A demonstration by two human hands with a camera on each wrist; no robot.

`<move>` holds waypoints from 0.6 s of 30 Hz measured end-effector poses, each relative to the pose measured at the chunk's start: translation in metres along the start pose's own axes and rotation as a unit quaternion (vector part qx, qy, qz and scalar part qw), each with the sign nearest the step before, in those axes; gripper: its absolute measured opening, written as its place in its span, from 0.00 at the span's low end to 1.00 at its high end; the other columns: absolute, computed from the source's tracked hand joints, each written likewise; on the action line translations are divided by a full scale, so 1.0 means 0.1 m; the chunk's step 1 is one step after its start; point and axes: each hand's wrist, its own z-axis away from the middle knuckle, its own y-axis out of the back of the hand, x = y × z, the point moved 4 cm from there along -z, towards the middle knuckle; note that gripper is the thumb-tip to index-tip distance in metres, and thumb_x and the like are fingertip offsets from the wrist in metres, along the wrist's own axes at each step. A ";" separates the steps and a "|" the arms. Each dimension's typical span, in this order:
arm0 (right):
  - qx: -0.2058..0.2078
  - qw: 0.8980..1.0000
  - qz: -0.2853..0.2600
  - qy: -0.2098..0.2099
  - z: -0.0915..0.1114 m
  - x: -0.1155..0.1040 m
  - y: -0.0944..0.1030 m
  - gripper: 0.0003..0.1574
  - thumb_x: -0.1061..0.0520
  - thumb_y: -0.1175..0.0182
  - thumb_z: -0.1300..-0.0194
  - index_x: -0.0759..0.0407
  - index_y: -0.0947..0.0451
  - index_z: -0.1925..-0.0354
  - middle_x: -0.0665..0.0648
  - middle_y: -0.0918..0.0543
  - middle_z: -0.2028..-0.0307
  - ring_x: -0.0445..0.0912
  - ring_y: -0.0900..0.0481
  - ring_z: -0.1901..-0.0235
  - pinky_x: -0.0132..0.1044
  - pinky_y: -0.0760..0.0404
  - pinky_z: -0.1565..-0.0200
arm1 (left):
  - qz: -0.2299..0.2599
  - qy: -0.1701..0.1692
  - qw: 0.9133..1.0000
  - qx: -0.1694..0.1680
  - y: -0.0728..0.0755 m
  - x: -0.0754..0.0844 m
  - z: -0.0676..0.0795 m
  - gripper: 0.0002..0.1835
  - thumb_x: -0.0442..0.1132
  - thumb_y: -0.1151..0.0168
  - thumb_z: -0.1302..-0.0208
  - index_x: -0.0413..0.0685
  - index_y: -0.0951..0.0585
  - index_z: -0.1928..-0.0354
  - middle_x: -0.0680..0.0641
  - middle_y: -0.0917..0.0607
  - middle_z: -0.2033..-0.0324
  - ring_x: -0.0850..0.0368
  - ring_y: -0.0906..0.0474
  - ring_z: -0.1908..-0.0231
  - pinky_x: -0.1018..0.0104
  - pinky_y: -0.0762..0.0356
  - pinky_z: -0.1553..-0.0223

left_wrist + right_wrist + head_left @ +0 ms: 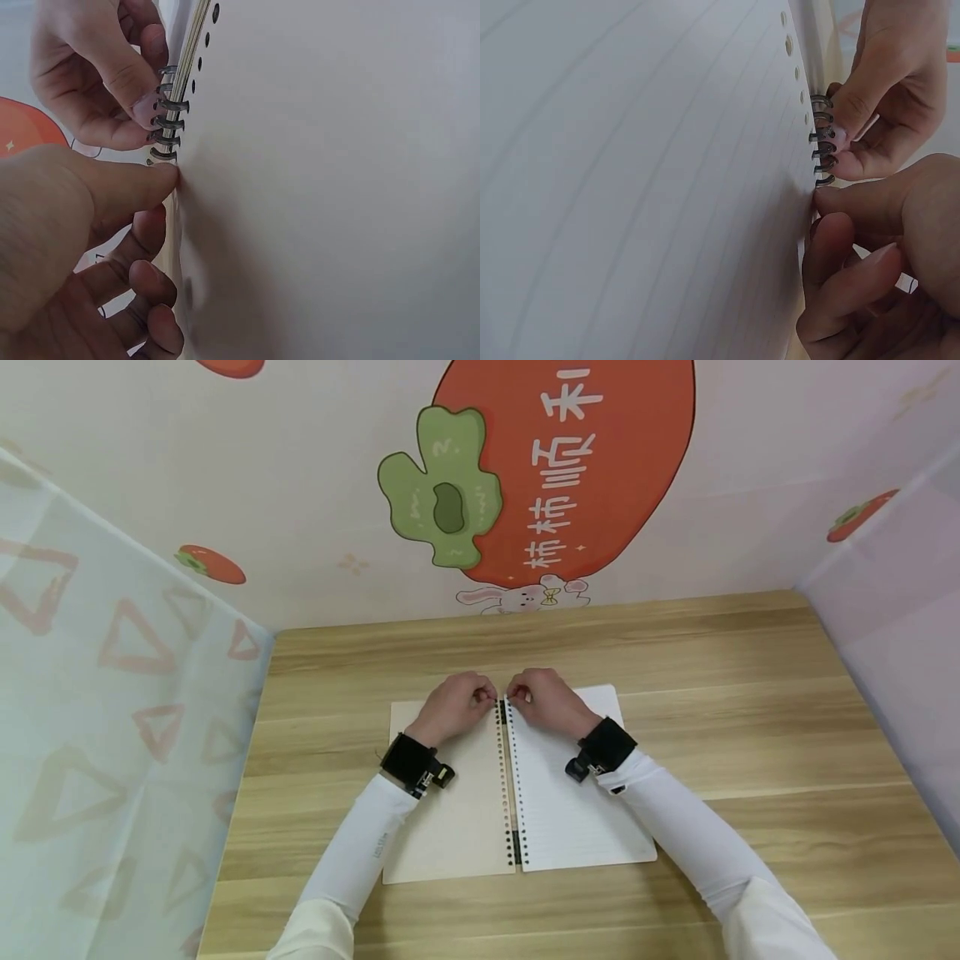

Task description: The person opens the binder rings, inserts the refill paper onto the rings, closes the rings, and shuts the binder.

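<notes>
A loose-leaf notebook lies spread on the table, a cream cover (pixel 450 835) on the left and lined white paper (pixel 577 835) on the right. Short black ring clips (pixel 516 847) join the halves near both ends; between them runs a row of bare holes. At the far end of the spine, my left hand (pixel 459 703) pinches the cover's edge, its thumb right beside the last dark ring (pixel 163 155). Opposite it, my right hand (pixel 551 700) pinches the lined side's edge by the same rings (pixel 823 166). The fingertips beneath the sheets are partly hidden.
The wooden table (pixel 750 735) extends on both sides of the notebook. A printed backdrop (pixel 315 485) with a large red persimmon rises behind it, and patterned side panels (pixel 97 735) border the table. Black wrist cameras (pixel 408 762) hang close above the pages.
</notes>
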 end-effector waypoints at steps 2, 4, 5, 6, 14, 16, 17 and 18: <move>0.001 1.000 0.000 0.000 0.00 0.00 0.00 0.07 0.65 0.35 0.28 0.60 0.11 0.57 0.55 0.13 0.64 0.46 0.19 0.64 0.39 0.19 0.57 | 0.000 0.000 1.000 -0.002 -0.01 0.00 -0.01 0.03 0.37 0.32 0.25 0.51 0.11 0.56 0.52 0.13 0.60 0.58 0.18 0.59 0.61 0.19 0.53; 0.002 1.000 -0.002 0.000 0.00 0.00 -0.01 0.07 0.65 0.35 0.28 0.60 0.11 0.57 0.55 0.14 0.64 0.46 0.20 0.63 0.39 0.19 0.57 | 0.001 0.000 1.000 -0.003 -0.02 0.00 -0.02 0.03 0.38 0.32 0.25 0.51 0.11 0.56 0.52 0.13 0.60 0.57 0.18 0.59 0.61 0.19 0.53; 0.003 1.000 -0.004 0.000 0.00 0.00 -0.01 0.07 0.66 0.35 0.28 0.60 0.11 0.57 0.55 0.14 0.64 0.46 0.20 0.63 0.39 0.19 0.57 | 0.001 0.000 1.000 -0.004 -0.02 0.00 -0.02 0.03 0.38 0.32 0.25 0.51 0.12 0.56 0.52 0.13 0.60 0.57 0.18 0.58 0.61 0.19 0.53; 0.003 1.000 -0.006 -0.001 0.00 0.00 -0.02 0.07 0.66 0.35 0.28 0.60 0.11 0.57 0.55 0.14 0.63 0.46 0.20 0.63 0.39 0.19 0.57 | 0.002 0.000 1.000 -0.003 -0.02 0.00 -0.02 0.03 0.38 0.32 0.25 0.51 0.12 0.56 0.52 0.13 0.60 0.57 0.18 0.58 0.61 0.19 0.53; 0.001 1.000 -0.024 -0.007 0.00 0.01 -0.04 0.07 0.65 0.37 0.25 0.61 0.12 0.56 0.56 0.14 0.62 0.47 0.20 0.62 0.40 0.19 0.56 | 0.006 -0.010 1.000 -0.004 -0.02 0.02 -0.03 0.03 0.39 0.32 0.25 0.51 0.11 0.56 0.52 0.13 0.60 0.58 0.18 0.57 0.60 0.19 0.52; 0.001 1.000 -0.027 -0.007 0.00 0.00 -0.04 0.07 0.65 0.37 0.25 0.61 0.12 0.56 0.56 0.14 0.62 0.47 0.20 0.61 0.40 0.19 0.55 | 0.006 -0.013 1.000 -0.004 -0.02 0.03 -0.03 0.03 0.39 0.33 0.24 0.52 0.11 0.56 0.52 0.13 0.59 0.58 0.18 0.57 0.60 0.19 0.51; 0.000 1.000 -0.029 -0.008 0.00 -0.01 -0.04 0.07 0.65 0.37 0.25 0.61 0.12 0.56 0.56 0.14 0.61 0.47 0.20 0.61 0.41 0.19 0.55 | 0.006 -0.013 1.000 -0.004 -0.02 0.03 -0.03 0.03 0.39 0.33 0.24 0.52 0.11 0.56 0.52 0.13 0.59 0.58 0.18 0.57 0.60 0.19 0.51; 0.000 1.000 -0.030 -0.008 0.00 -0.01 -0.04 0.07 0.65 0.37 0.25 0.61 0.12 0.55 0.56 0.14 0.61 0.48 0.20 0.61 0.41 0.19 0.55 | 0.005 -0.013 1.000 -0.005 -0.01 0.03 -0.03 0.03 0.39 0.33 0.24 0.51 0.11 0.56 0.52 0.13 0.59 0.57 0.18 0.57 0.60 0.19 0.51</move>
